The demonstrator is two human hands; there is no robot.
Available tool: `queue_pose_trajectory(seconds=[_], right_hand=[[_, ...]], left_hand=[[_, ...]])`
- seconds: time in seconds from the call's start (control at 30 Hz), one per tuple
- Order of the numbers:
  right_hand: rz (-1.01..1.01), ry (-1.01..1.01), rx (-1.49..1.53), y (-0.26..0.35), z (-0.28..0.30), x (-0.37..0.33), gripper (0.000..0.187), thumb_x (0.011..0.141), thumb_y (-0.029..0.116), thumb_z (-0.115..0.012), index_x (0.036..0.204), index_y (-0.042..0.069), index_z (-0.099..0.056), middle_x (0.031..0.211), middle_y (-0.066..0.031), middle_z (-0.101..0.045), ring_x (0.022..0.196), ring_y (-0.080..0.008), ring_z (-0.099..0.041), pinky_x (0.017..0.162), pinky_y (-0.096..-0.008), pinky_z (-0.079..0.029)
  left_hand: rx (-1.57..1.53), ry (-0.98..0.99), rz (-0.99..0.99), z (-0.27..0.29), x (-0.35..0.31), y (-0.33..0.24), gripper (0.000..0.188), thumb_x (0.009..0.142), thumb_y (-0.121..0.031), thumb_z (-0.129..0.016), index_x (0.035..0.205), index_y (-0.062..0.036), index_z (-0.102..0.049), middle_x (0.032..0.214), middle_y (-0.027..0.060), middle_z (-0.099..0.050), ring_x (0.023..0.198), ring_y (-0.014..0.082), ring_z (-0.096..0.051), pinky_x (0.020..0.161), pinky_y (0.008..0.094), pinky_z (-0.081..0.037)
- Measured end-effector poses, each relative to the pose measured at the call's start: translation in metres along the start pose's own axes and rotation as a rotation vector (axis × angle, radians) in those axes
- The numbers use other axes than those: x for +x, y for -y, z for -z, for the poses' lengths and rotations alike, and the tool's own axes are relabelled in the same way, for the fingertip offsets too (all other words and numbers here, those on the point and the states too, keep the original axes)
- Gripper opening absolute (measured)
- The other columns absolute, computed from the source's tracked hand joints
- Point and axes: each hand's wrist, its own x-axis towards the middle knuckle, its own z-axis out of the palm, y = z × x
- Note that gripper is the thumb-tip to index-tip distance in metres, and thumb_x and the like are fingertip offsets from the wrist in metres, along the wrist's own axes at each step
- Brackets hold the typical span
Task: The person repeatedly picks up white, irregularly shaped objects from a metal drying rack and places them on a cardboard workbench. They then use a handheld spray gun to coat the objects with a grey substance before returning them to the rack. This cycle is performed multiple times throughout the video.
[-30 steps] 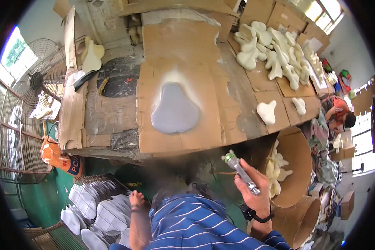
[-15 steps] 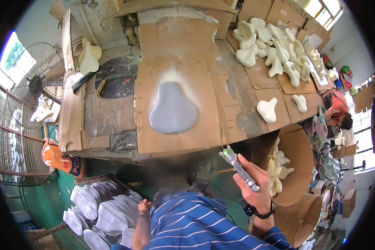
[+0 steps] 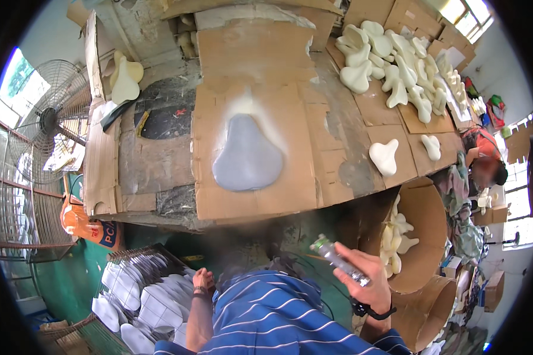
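My right hand (image 3: 368, 277) is wrapped round a small silver spray gun (image 3: 340, 260) with a green ring at its front. The gun is held below the table's front edge, apart from the work surface. A smooth grey bicycle saddle pad (image 3: 247, 155) lies flat on the cardboard sheet (image 3: 299, 177), narrow end away from me, with pale overspray round its far end. At my left side, my left hand (image 3: 203, 278) has its fingers curled in; what they hold, if anything, is hidden. It is nearest to a wire rack (image 3: 160, 305) of pale saddle pads.
Many cream saddle pads (image 3: 405, 65) are heaped at the back right, and two lie nearer. A cardboard drum (image 3: 427, 231) with pads stands right of the table. At left are a caged fan (image 3: 48, 120) and an orange sack (image 3: 89, 222). Another person (image 3: 484, 151) is at far right.
My right hand has drawn the spray gun down and back from the table's edge. My left hand has risen slightly. The grey pad lies where it was.
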Motion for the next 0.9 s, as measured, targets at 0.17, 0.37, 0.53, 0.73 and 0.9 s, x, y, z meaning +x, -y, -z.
queue_pose_trajectory(seconds=[0.17,0.37,0.53,0.73,0.9], right_hand=[[0.118,-0.028,0.024,0.000,-0.021,0.023,0.055,0.077,-0.004,-0.075,0.131,0.001,-0.062,0.092,-0.0167,-0.068,0.073,-0.0272,-0.066,0.069,-0.0311,-0.052],[0.159,-0.202,0.017,0.000,-0.021,0.047,0.058,0.078,-0.007,-0.073,0.134,0.001,-0.059,0.096,-0.0177,-0.069,0.079,-0.0308,-0.069,0.071,-0.0335,-0.055],[0.092,-0.198,-0.028,-0.011,-0.011,0.038,0.058,0.078,-0.007,-0.073,0.133,0.001,-0.060,0.093,-0.0171,-0.069,0.076,-0.0295,-0.068,0.070,-0.0333,-0.054],[0.062,-0.199,-0.049,0.002,-0.010,0.042,0.049,0.081,-0.002,-0.072,0.129,-0.001,-0.063,0.093,-0.0152,-0.070,0.074,-0.0227,-0.065,0.068,-0.0303,-0.051],[0.121,-0.196,-0.019,0.012,-0.016,0.051,0.049,0.081,-0.003,-0.072,0.130,-0.001,-0.062,0.094,-0.0154,-0.069,0.074,-0.0249,-0.065,0.068,-0.0312,-0.051]], left_hand=[[0.006,-0.072,-0.058,-0.024,-0.004,-0.067,0.041,0.099,-0.033,-0.059,0.132,-0.0099,-0.056,0.102,0.0101,-0.070,0.080,0.0221,-0.069,0.071,0.0399,-0.058],[0.021,-0.060,-0.020,-0.019,-0.001,-0.069,0.041,0.098,-0.034,-0.060,0.131,-0.0101,-0.055,0.099,0.0093,-0.069,0.079,0.0224,-0.068,0.066,0.0402,-0.057],[0.041,-0.041,0.080,-0.004,-0.006,-0.036,0.035,0.095,-0.025,-0.059,0.126,-0.0100,-0.056,0.082,0.0070,-0.064,0.062,0.0180,-0.060,0.048,0.0340,-0.046],[0.143,-0.104,0.119,0.000,-0.010,-0.012,0.034,0.094,-0.023,-0.060,0.125,-0.0087,-0.056,0.080,0.0083,-0.063,0.058,0.0192,-0.059,0.052,0.0401,-0.054],[-0.037,-0.096,0.054,-0.011,0.002,-0.026,0.025,0.097,-0.025,-0.059,0.117,-0.0102,-0.057,0.077,0.0045,-0.060,0.054,0.0137,-0.052,0.045,0.0332,-0.046]])
